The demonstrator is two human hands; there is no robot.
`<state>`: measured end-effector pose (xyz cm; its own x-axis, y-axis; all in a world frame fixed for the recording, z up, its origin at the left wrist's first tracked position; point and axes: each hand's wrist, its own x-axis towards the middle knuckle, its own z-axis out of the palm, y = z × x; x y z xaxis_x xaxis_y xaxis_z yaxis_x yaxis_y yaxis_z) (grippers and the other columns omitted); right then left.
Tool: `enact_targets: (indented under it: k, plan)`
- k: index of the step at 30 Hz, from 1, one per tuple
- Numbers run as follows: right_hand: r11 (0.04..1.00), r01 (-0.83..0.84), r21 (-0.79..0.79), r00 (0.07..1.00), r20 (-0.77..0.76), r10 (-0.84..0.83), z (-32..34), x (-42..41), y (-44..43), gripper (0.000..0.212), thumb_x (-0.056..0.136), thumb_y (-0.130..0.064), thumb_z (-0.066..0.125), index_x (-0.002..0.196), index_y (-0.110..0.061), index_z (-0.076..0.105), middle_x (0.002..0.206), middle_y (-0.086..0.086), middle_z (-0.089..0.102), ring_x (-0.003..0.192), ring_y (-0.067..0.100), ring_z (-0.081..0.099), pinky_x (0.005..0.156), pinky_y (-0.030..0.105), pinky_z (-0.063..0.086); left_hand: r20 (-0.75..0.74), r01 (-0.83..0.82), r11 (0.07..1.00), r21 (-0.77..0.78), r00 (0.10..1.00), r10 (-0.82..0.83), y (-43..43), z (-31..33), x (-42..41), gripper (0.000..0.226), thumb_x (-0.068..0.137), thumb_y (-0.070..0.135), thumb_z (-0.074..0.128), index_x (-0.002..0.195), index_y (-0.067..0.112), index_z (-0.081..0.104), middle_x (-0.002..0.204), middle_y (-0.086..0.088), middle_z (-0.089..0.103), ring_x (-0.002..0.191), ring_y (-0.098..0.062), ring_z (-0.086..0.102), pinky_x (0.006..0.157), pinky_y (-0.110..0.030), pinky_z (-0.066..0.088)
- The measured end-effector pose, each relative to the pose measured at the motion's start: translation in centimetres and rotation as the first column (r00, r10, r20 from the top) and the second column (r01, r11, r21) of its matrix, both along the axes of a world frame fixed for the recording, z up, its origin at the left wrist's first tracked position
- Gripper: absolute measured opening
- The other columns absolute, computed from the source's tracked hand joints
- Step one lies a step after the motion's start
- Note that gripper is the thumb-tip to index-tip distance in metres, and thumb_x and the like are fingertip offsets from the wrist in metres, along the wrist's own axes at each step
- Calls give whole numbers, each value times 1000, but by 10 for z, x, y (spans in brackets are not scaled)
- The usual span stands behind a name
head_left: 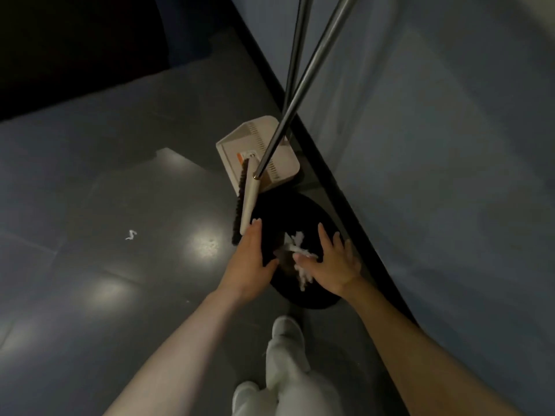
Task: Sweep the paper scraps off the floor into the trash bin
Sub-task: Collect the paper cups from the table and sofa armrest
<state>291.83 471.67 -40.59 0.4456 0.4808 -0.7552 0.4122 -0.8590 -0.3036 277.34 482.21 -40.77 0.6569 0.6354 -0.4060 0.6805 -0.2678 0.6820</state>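
A round black trash bin [303, 211] stands on the floor by the wall, with white paper scraps [295, 241] inside it. My left hand [250, 259] reaches over the bin's left rim, fingers straight, thumb at the rim. My right hand [333, 259] hovers over the bin's right side with fingers spread, holding nothing. A cream dustpan [240, 145] and a broom [247, 205] with dark bristles and a metal pole stand just beyond the bin against the wall. One small white scrap [131, 234] lies on the floor to the left.
A blue-grey wall [435, 145] with a black baseboard runs diagonally along the right. The grey floor [120, 175] is glossy with light reflections. My white trousers and shoes [285, 370] are below the bin. A dark area fills the top left.
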Motion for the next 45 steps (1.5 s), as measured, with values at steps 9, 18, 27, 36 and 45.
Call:
enact_targets:
  k: [9, 18, 27, 36, 45]
  plan:
    - [976, -70, 205, 997, 30, 65, 198, -1, 74, 81, 89, -50, 56, 153, -24, 13, 158, 7, 18, 143, 27, 22, 116, 47, 24, -47, -31, 998, 59, 998, 34, 61, 188, -26, 84, 92, 27, 59, 153, 20, 1, 160, 5, -3, 145, -7, -7, 112, -20, -4]
    - [646, -685, 337, 723, 426, 544, 449, -86, 288, 78, 90, -60, 47, 153, -31, 12, 160, 7, 14, 148, 25, 6, 118, 43, 9, -1, -249, 869, 428, 961, 276, 231, 422, -131, 81, 92, 40, 55, 153, 26, 3, 160, 8, -3, 146, -9, -9, 116, -32, 3]
    - [282, -881, 380, 467, 602, 648, 552, -318, 482, 79, 88, -66, 42, 152, -33, 10, 161, 8, 2, 148, 28, -3, 117, 47, 1, -160, -366, 703, 610, 812, 561, 368, 526, -376, 88, 92, 52, 50, 153, 20, -5, 160, -2, -11, 145, -19, -17, 117, -39, -4]
    - [281, -870, 404, 485, 607, 629, 594, -510, 670, 79, 88, -67, 39, 152, -37, 3, 161, 11, -5, 147, 32, -11, 115, 54, -4, -188, -380, 667, 641, 765, 616, 535, 590, -575, 89, 92, 59, 44, 152, 25, -12, 158, -2, -20, 145, -20, -20, 117, -41, -5]
    - [282, -846, 453, 527, 625, 576, 598, -613, 892, 80, 86, -72, 35, 152, -37, 4, 161, 10, -5, 147, 31, -13, 116, 53, -6, -157, -383, 648, 658, 772, 616, 751, 593, -692, 88, 92, 60, 42, 151, 27, -15, 158, 0, -22, 144, -18, -22, 115, -40, -8]
